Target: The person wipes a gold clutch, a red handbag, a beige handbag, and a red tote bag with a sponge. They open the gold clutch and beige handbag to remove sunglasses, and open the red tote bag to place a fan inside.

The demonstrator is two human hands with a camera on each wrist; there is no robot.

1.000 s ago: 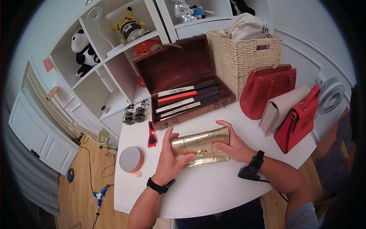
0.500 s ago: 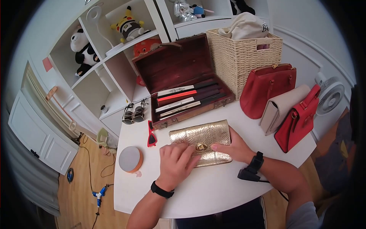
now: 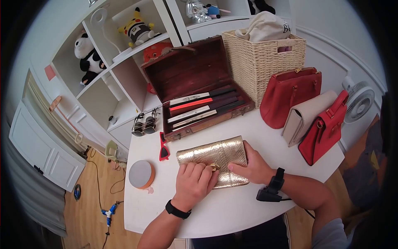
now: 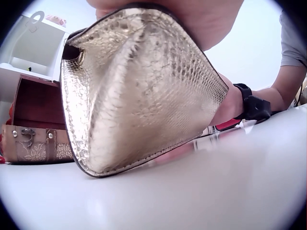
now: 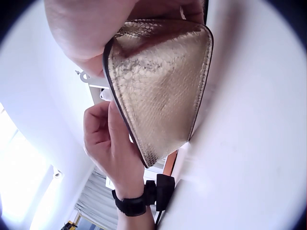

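A gold snakeskin-textured clutch bag point(image 3: 232, 154) is held tilted over the front part of the white table, its flap down. My right hand point(image 3: 256, 167) grips its right end, thumb on the front and fingers behind. With curled fingers, my left hand point(image 3: 192, 182) pinches the gold turn-lock clasp point(image 3: 214, 167) at the flap's middle, partly covering it. In the left wrist view, one end of the clutch point(image 4: 139, 105) shows its folded side, the lower corner close to the tabletop. The right wrist view shows the clutch's other end point(image 5: 158, 91) beside my left hand point(image 5: 112, 143).
Behind the clutch stands an open dark-red case point(image 3: 190, 74) with folding fans. Sunglasses point(image 3: 145, 124), red sunglasses point(image 3: 164, 147) and a round grey-topped tin point(image 3: 141, 174) lie left. Right are a red handbag point(image 3: 286, 99), a beige clutch point(image 3: 306, 118), another red bag point(image 3: 323, 137) and a wicker basket point(image 3: 261, 62).
My left hand has left the clutch's left end and moved onto the clasp at its front. The clutch has come slightly nearer and left, still in my right hand.
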